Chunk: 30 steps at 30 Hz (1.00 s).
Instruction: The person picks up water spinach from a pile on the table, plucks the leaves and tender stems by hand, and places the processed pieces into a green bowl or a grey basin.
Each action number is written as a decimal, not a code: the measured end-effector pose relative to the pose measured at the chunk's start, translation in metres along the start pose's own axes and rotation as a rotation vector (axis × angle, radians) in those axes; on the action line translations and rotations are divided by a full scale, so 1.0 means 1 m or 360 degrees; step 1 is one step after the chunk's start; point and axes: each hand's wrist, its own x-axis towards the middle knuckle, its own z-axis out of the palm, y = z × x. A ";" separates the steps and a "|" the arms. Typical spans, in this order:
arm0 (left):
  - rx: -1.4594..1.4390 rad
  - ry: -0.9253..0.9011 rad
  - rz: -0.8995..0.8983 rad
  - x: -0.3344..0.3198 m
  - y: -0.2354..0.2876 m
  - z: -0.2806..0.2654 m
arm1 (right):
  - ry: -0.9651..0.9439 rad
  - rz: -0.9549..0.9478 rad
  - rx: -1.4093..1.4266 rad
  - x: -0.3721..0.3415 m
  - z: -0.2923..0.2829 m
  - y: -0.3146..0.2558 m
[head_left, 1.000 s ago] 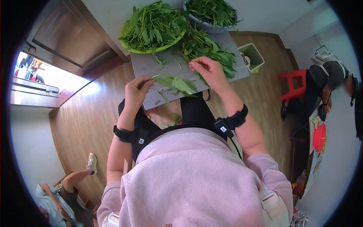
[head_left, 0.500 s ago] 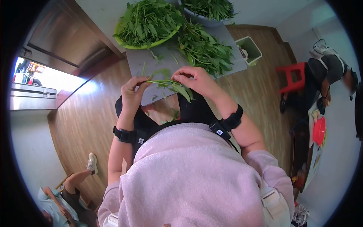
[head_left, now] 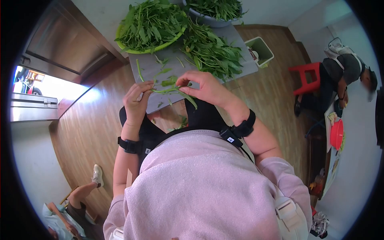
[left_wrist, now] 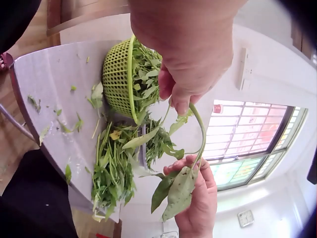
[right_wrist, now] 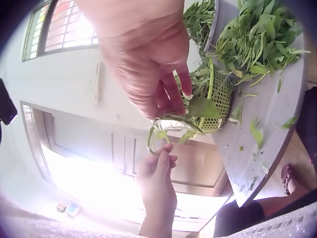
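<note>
A leafy stem of water spinach (head_left: 165, 91) stretches between my two hands over the near side of the grey table (head_left: 249, 69). My left hand (head_left: 137, 100) pinches its stalk between thumb and fingers. At the leafy end, my right hand (head_left: 205, 87) pinches the stem with thumb and forefinger. In the left wrist view the stalk (left_wrist: 202, 131) arches between the hands, its broad leaves (left_wrist: 178, 194) hanging before the right palm. Beyond the hands lies a loose pile of water spinach (head_left: 218, 56) on the tabletop.
A yellow-green basket (head_left: 150, 51) and a blue-grey basin (head_left: 215, 21), both heaped with greens, stand at the far side. Right of the table are a bin (head_left: 265, 61), a red stool (head_left: 306, 78) and a person (head_left: 348, 70). Another person (head_left: 66, 218) sits at lower left.
My right hand has come from beside the pile, left and nearer, to the stem. The left hand has kept its pinch on the stalk. The head view has shifted slightly.
</note>
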 end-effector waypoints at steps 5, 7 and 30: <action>-0.0009 -0.0009 -0.0067 0.000 0.001 0.001 | -0.0036 -0.0293 -0.0500 0.002 0.002 0.007; -0.0013 -0.0005 -0.0103 -0.001 0.000 0.000 | -0.0038 -0.0362 -0.0597 0.001 0.004 0.009; -0.0035 -0.0041 -0.0422 -0.012 -0.023 0.009 | 0.0428 0.0528 0.1057 0.011 -0.015 0.041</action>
